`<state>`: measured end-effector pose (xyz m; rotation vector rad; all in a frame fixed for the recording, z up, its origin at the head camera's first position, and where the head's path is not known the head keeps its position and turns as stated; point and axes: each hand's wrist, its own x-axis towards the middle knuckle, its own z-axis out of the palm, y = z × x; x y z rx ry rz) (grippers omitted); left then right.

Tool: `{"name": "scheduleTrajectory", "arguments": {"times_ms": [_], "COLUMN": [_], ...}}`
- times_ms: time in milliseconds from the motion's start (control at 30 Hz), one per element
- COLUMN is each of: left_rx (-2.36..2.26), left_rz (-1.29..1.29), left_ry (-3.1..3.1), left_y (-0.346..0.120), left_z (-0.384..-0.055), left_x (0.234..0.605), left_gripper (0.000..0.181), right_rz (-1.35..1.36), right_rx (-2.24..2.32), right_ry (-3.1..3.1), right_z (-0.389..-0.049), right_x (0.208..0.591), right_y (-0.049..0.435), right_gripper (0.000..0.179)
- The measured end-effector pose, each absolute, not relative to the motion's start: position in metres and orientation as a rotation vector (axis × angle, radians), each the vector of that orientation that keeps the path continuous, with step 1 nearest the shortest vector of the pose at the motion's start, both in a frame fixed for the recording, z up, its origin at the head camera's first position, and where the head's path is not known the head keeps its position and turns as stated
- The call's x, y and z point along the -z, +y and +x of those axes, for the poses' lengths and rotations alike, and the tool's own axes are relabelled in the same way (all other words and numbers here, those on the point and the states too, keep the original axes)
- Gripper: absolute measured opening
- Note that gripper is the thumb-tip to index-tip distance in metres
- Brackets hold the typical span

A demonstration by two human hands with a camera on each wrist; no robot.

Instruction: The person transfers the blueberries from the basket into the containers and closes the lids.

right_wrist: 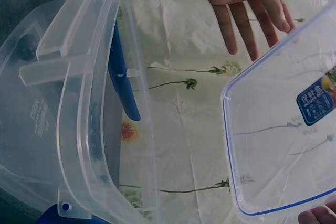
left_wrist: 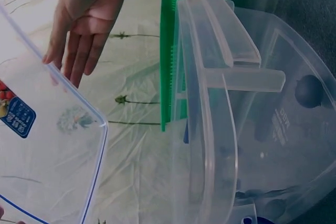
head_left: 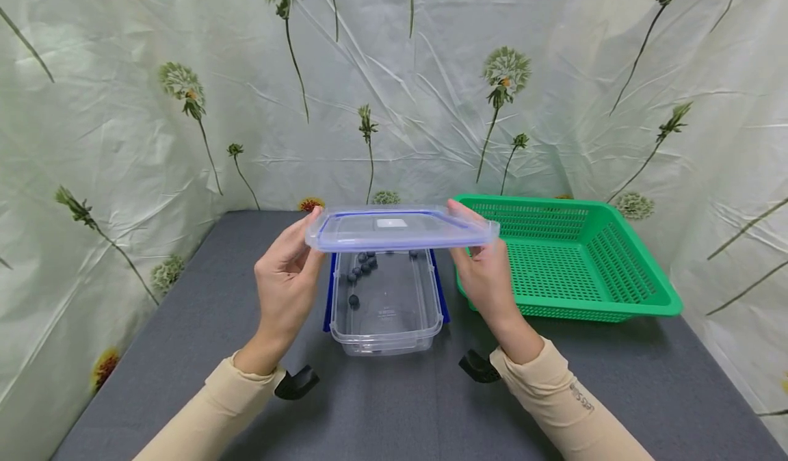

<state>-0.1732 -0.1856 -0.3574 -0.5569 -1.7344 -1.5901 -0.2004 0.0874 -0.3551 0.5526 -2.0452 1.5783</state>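
A clear plastic lid (head_left: 425, 227) with a blue seal is held up nearly level by both hands. My left hand (head_left: 284, 276) grips its left edge, and my right hand (head_left: 489, 276) holds its right edge. Beneath the lid, on the table, stands a clear food container (head_left: 388, 343) with blue side clips (head_left: 441, 290). Several dark round berries (head_left: 366, 267) lie in it, mostly toward its far left; the lid hides the container's far end. A gap separates lid and container in both wrist views. The lid carries a printed label (left_wrist: 20, 116).
A green perforated basket (head_left: 646, 307) stands to the right of the container, close behind my right hand. The dark grey table (head_left: 394, 406) ends at a flowered curtain (head_left: 418, 153) at the back and sides.
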Motion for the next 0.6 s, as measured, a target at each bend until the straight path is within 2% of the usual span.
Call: {"name": "scheduleTrajectory", "arguments": {"times_ms": [100,233,400,600], "left_rx": [1.531,1.366,1.165,1.125], "left_rz": [-0.559,-0.543,-0.538,-0.506], "left_ry": [-1.722,-1.78,-1.895,-2.025], "left_y": [-0.1839,-0.1836,-0.1862,-0.1901], "left_z": [-0.1753,-0.1765,-0.1777,-0.1787], "left_x": [0.358,0.3581,0.3593,0.3618], "left_gripper": [0.039,0.051,0.065,0.07], "right_rz": [0.582,0.544,0.471,0.467], "right_rx": [-1.639,-1.582,-1.51,-1.425], "right_ry": [-1.986,-1.995,-2.075,-2.17], "right_z": [-0.2021,-0.2051,-0.2053,-0.2065], "right_x": [0.3558,0.3562,0.3561,0.3553], "right_y": [0.0845,0.0842,0.0849,0.0855], "right_gripper": [0.04,0.038,0.053,0.064]}}
